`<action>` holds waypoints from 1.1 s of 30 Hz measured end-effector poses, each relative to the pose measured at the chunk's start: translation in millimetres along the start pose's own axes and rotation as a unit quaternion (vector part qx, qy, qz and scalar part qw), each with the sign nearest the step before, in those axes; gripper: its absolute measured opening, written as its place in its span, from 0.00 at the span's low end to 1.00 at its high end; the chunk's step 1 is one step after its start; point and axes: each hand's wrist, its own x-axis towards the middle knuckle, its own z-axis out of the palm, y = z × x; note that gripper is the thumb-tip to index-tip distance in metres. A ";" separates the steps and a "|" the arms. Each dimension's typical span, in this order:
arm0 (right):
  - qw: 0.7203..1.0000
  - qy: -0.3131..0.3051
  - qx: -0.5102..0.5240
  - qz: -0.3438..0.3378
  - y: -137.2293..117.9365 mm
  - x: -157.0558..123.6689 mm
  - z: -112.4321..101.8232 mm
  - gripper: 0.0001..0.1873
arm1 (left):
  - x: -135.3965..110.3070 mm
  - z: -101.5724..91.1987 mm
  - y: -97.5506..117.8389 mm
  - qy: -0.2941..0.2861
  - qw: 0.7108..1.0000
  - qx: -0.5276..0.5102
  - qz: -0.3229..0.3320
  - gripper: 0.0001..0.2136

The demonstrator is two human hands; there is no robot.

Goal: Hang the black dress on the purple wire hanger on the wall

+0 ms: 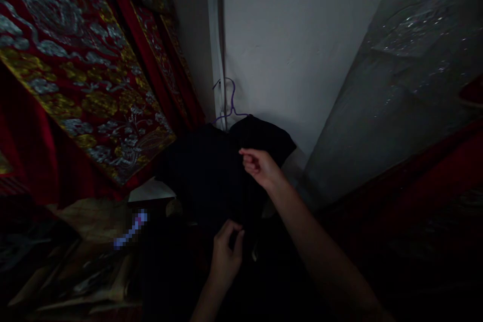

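Note:
A black short-sleeved garment hangs from a thin purple wire hanger in front of the wall. My right hand is at the upper front of the garment, thumb and forefinger pinched on its cloth, the other fingers curled. Lower down, my left hand pinches the garment's front between thumb and fingertips. The dark cloth hides fine details such as edges or fastenings. A small pale bit shows just right of my left hand.
Red cloth with silver and gold embroidery hangs at the left. A pale pipe runs down the wall. Clear plastic sheeting covers the right side, above red fabric. Dim clutter lies lower left.

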 end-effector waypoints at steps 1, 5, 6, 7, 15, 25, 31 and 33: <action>1.000 -0.012 0.001 -0.002 -12.4 4.7 6.8 0.06 | -1.6 1.9 0.5 -0.006 1.000 0.001 0.002 0.06; 0.996 -0.039 -0.027 -0.075 -28.1 1.6 24.3 0.06 | 3.6 -4.8 -4.5 -0.028 0.999 0.015 -0.005 0.05; 0.993 -0.036 -0.039 -0.103 -26.0 -2.5 25.8 0.07 | 8.6 -9.3 -6.9 -0.041 0.999 0.017 -0.007 0.05; 0.990 -0.030 -0.053 -0.127 -23.2 -6.7 26.5 0.08 | 15.0 -14.5 -8.4 -0.055 0.998 0.017 -0.008 0.03; 0.970 -0.019 -0.160 -0.184 -17.6 -20.4 31.2 0.14 | 116.5 -56.5 56.8 0.071 0.987 0.006 0.144 0.13; 0.937 -0.038 -0.218 -0.270 -10.7 -33.5 33.5 0.12 | 177.6 -82.6 124.5 0.059 0.931 0.142 0.331 0.05; 0.937 -0.011 -0.262 -0.231 31.5 -2.9 19.3 0.07 | 167.9 -82.5 131.6 0.167 0.917 0.120 0.341 0.04; 0.946 -0.007 -0.282 -0.159 49.9 2.5 10.9 0.06 | 170.0 -92.2 132.2 0.246 0.918 0.065 0.303 0.03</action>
